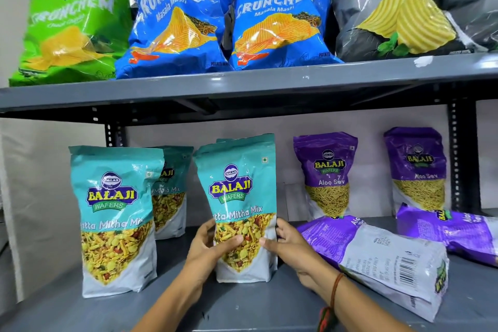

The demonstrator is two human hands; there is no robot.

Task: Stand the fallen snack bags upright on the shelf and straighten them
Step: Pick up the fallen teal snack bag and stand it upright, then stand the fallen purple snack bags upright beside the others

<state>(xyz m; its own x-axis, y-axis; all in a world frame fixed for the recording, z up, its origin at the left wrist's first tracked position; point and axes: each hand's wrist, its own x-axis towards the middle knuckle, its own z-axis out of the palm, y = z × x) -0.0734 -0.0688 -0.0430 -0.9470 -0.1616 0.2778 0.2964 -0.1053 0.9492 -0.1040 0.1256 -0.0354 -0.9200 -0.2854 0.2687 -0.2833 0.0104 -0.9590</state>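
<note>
A teal Khatta Mitha Mix bag [238,197] stands upright at the middle of the lower shelf [256,302]. My left hand [208,244] grips its left side and my right hand [285,244] grips its right side. Another teal bag [116,213] stands upright to the left, with a third teal bag [172,191] behind it. Two purple Aloo Sev bags [327,172] [417,167] stand upright at the back right. In front of them a purple bag [377,259] lies flat, back side up, and another purple bag [452,232] lies flat at the far right.
The upper shelf [242,86] holds a green Crunchem bag [72,29], two blue Crunchem bags [175,27] [280,21] and dark Rumbles bags [388,8]. A black slotted upright [462,156] stands at the right. Bare shelf shows at the front left.
</note>
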